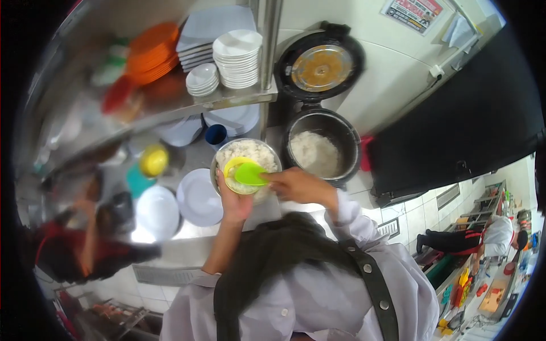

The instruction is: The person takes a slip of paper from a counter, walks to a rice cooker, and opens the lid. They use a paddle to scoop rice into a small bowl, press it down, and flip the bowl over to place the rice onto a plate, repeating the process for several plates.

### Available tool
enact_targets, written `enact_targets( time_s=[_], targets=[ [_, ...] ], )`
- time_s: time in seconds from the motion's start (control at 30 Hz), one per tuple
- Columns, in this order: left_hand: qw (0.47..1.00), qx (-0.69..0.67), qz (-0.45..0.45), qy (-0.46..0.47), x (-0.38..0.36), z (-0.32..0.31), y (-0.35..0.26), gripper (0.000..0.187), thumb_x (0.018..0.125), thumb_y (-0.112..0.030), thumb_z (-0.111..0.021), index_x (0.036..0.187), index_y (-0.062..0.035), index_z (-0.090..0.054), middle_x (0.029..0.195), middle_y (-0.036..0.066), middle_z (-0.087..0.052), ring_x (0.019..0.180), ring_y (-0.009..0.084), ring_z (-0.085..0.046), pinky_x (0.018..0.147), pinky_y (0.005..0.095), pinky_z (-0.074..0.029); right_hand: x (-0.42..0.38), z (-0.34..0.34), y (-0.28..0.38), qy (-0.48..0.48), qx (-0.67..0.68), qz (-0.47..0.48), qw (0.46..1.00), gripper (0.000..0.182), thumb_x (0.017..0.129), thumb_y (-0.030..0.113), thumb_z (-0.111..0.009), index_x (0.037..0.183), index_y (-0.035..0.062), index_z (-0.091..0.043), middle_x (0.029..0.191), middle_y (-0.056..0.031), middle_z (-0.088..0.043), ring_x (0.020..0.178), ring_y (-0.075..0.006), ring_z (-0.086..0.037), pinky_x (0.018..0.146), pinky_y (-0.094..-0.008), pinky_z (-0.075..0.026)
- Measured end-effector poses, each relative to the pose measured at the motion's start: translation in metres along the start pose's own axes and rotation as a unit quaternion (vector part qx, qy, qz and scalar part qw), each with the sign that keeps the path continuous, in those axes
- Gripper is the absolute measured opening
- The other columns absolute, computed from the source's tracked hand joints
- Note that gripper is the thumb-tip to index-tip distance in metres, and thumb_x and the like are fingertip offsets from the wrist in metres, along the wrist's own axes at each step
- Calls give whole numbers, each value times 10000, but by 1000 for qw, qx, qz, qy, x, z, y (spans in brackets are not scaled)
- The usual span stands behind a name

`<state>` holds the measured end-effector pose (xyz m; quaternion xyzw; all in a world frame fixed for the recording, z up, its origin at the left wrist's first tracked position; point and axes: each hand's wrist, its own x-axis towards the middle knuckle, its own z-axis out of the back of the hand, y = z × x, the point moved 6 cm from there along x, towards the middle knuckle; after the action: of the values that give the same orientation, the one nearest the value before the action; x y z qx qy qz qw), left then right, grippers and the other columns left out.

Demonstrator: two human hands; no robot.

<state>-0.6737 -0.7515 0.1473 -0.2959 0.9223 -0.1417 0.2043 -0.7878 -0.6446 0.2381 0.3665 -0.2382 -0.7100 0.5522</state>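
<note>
Yellow bowl (234,170) and metal bowl (245,153) both hold rice.

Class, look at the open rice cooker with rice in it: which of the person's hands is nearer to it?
Right. The right hand, holding the green paddle, sits just beside the rice cooker. The left hand holds the yellow bowl, farther away.

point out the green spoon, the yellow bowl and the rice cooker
green spoon (249,173), head view, on its blade
yellow bowl (231,165), head view, on its rim
rice cooker (343,132), head view, on its pot rim
</note>
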Motion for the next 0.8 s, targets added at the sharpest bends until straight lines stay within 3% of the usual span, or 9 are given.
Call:
enact_targets(
  time_s=[0.03, 0.13, 0.23, 0.43, 0.63, 0.8],
  targets=[
    [1000, -2, -7, -5, -2, -1, -3, 674, 1030, -604, -292, 1433, -86, -447, 1403, 105, -540, 1300, 273, -511, 1109, 453, -392, -1, 4, 4, 20, -41, 13, 999, 387, 984, 278, -535, 1343, 151, -601, 1046, -195, -700, 979, -398, -657, 869, -505, -499],
    [999, 3, 20, -43, -7, 1, -6, 673, 1036, -595, -280, 1439, -80, -439, 1410, 113, -536, 1294, 278, -517, 1112, 460, -390, 0, -4, 4, 21, -116, 53, 992, 388, 983, 267, -534, 1348, 148, -595, 1045, -194, -701, 985, -393, -657, 873, -512, -499],
    [999, 5, 28, -23, -10, 4, -4, 679, 1036, -597, -277, 1437, -76, -443, 1408, 125, -538, 1290, 280, -521, 1110, 459, -392, 4, -9, 8, 19, -130, 96, 987, 393, 981, 260, -540, 1349, 132, -585, 1021, -211, -696, 951, -396, -665, 860, -509, -503],
    [995, 83, 32, -50, -11, 7, -5, 701, 1026, -615, -280, 1424, -65, -455, 1388, 135, -553, 1284, 288, -526, 1104, 459, -400, 9, -9, 26, 48, -169, 76, 982, 386, 983, 247, -539, 1339, 104, -580, 994, -226, -691, 942, -407, -661, 838, -509, -507],
    [999, 34, -7, 0, -7, -4, -11, 650, 1035, -562, -304, 1411, -57, -467, 1365, 142, -570, 1266, 301, -540, 1100, 462, -404, 19, -14, 7, -28, -74, 166, 983, 403, 991, 271, -543, 1367, 128, -570, 1039, -213, -690, 946, -402, -662, 846, -487, -515],
    [999, 13, -20, -41, -3, 2, -12, 641, 1011, -595, -311, 1381, -110, -510, 1366, 114, -568, 1256, 305, -539, 1071, 489, -410, 11, -7, 5, -54, -40, 164, 984, 431, 985, 297, -560, 1397, 172, -554, 1060, -201, -690, 951, -390, -666, 842, -468, -522]
  ],
)
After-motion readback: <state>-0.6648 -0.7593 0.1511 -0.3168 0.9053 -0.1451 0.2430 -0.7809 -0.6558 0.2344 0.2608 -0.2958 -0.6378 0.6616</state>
